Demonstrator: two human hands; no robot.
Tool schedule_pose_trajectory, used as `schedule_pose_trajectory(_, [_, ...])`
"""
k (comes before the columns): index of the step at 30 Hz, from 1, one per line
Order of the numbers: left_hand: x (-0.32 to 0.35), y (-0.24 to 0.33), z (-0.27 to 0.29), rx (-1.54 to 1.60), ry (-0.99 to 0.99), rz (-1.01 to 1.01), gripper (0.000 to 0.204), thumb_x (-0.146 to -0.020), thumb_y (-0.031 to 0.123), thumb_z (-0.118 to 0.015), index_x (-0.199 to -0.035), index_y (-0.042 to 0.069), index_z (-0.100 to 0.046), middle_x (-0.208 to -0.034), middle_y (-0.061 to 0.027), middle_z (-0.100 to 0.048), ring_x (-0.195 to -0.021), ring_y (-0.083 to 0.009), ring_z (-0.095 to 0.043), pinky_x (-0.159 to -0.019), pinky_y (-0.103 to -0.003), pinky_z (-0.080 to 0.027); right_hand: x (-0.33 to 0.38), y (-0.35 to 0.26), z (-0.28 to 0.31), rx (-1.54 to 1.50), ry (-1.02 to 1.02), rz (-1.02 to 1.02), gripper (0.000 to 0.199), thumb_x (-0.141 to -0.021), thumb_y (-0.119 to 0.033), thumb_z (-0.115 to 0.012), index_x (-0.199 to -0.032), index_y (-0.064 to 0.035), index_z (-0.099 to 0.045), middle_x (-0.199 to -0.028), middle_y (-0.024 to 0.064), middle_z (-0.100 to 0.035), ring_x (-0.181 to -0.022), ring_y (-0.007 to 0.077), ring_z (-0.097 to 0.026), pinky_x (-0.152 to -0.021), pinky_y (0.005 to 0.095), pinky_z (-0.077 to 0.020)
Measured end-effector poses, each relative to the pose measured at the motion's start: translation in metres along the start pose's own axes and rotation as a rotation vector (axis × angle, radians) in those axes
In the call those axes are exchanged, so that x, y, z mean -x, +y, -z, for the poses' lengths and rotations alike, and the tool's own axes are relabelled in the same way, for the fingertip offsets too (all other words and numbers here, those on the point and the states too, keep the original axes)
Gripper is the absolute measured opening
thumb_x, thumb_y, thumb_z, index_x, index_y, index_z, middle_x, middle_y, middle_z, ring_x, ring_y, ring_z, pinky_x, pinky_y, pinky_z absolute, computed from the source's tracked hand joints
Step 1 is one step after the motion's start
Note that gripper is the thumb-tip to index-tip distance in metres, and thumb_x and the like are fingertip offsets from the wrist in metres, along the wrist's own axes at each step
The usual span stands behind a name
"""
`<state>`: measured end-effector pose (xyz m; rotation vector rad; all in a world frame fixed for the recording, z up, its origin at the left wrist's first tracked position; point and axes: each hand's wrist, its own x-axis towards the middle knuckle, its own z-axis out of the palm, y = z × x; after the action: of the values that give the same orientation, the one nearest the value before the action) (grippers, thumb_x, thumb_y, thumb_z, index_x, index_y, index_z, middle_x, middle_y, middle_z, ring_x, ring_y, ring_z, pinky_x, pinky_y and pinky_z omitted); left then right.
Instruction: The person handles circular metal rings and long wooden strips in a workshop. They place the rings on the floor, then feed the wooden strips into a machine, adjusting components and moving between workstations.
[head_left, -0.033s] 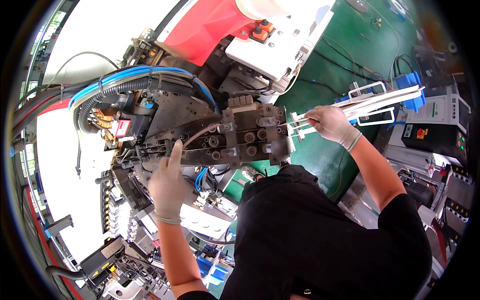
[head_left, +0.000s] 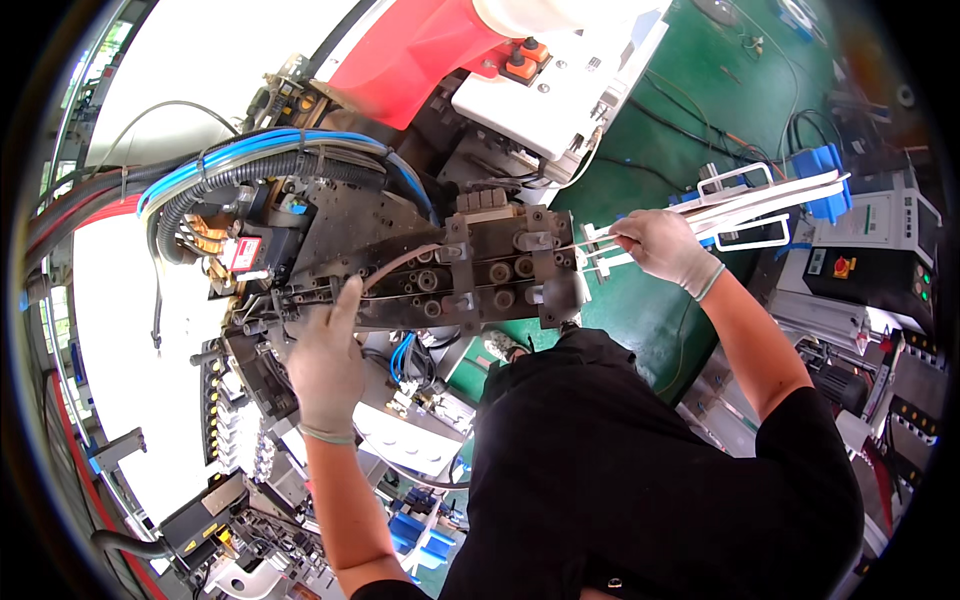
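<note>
The left hand (head_left: 325,365), in a thin glove, rests against the left end of a dark metal roller plate (head_left: 480,275), its index finger stretched up onto the plate's guide track and the other fingers curled loosely; it clamps nothing that can be seen. A thin pale wire (head_left: 400,265) arcs across the plate from just above that fingertip toward the rollers at the plate's middle. The right hand (head_left: 660,245), also gloved, sits just off the right end of the plate, thumb and fingers pinched together on a thin wire (head_left: 585,245) that runs from the plate's right edge. White plastic strips (head_left: 770,200) pass behind this hand, farther right of the plate. Above the plate stand a white control box (head_left: 560,90) with orange buttons and a red cover (head_left: 410,50). Blue hoses (head_left: 270,145) curve above the plate's left end. A green floor (head_left: 700,110) lies beyond the plate's right side.
</note>
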<state>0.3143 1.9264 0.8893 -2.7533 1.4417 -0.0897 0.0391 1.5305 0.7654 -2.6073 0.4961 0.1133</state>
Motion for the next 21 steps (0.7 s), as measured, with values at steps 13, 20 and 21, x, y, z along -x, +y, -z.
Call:
schedule_pose_trajectory(13, [-0.129,0.029,0.077,-0.155,0.085,-0.499,0.038,-0.087,0.003,-0.065,-0.120,0.019,-0.078,-0.097,-0.0050,-0.065,-0.093,-0.0271,-0.068,-0.083,-0.045,-0.052,0.006,-0.005,-0.001,-0.034,0.032,0.039,0.016,-0.095,-0.022,-0.068,-0.102,-0.0130,-0.079,-0.090,0.0090,-0.073,-0.090,0.0343,-0.070,-0.079,0.0480,-0.0545])
schedule_pose_trajectory(20, [-0.140,0.027,0.041,-0.140,-0.029,-0.508,0.028,-0.091,0.010,-0.064,-0.109,0.021,-0.082,-0.093,-0.0067,-0.066,-0.093,-0.0291,-0.069,-0.083,-0.046,-0.053,0.000,-0.010,0.003,-0.073,0.059,0.085,0.018,-0.092,-0.017,-0.067,-0.104,-0.0117,-0.078,-0.092,0.0100,-0.073,-0.089,0.0366,-0.070,-0.080,0.0485,-0.0553])
schedule_pose_trajectory(21, [-0.140,0.028,0.033,-0.116,-0.043,-0.513,0.027,-0.090,0.010,-0.064,-0.108,0.021,-0.082,-0.092,-0.0074,-0.066,-0.093,-0.0296,-0.069,-0.083,-0.046,-0.054,0.000,-0.009,0.004,-0.092,0.047,0.078,0.017,-0.093,-0.017,-0.067,-0.106,-0.0111,-0.078,-0.093,0.0116,-0.073,-0.090,0.0375,-0.070,-0.081,0.0491,-0.0554])
